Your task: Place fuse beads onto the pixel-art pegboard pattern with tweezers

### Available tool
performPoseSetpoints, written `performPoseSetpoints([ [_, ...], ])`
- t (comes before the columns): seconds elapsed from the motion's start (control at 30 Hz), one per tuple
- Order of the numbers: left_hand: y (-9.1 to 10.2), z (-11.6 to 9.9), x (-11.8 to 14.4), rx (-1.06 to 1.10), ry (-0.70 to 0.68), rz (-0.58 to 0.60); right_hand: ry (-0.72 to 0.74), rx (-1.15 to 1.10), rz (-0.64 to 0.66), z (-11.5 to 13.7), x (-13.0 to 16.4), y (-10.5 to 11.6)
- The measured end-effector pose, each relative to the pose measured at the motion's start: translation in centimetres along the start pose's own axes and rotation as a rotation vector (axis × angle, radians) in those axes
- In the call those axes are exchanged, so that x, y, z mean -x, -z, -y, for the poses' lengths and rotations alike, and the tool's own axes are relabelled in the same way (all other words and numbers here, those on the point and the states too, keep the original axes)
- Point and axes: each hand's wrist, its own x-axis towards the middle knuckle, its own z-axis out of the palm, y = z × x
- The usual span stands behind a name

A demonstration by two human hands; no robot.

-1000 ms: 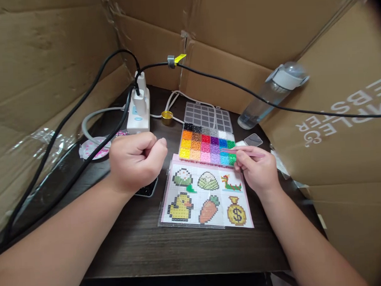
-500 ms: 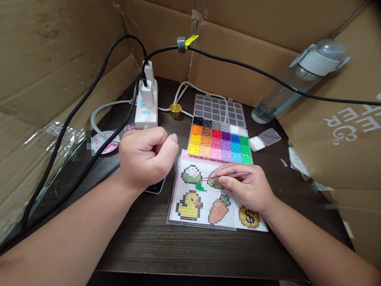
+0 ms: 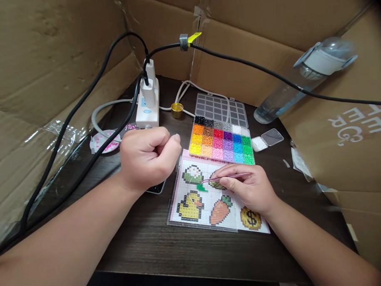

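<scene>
Pinching thin pink metal tweezers [image 3: 226,176] in right hand [image 3: 248,189], tips resting over square clear pegboard [image 3: 192,189]; left hand [image 3: 147,159] fisted; barely shifting since.

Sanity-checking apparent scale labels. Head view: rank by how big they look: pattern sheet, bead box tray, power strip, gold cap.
1. pattern sheet
2. bead box tray, colour compartments only; farther back, so the gap is unsure
3. power strip
4. gold cap, clearly smallest

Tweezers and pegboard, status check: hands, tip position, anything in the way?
Right hand pinching pink tweezers, tip over the pegboard beside the green beads. Left hand fisted, beside the board. Bead tray open behind; tip unobstructed.
</scene>
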Motion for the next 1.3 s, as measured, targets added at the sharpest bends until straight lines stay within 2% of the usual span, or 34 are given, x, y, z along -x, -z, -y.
performPoseSetpoints([
  [0.33, -0.1, 0.16, -0.15, 0.038, -0.075, -0.037, -0.008, 0.021, 0.01, 0.19, -0.07, -0.21],
  [1.3, -0.1, 0.09, -0.21, 0.014, -0.07, -0.021, 0.039, 0.026, 0.015, 0.07, 0.02, 0.03],
])
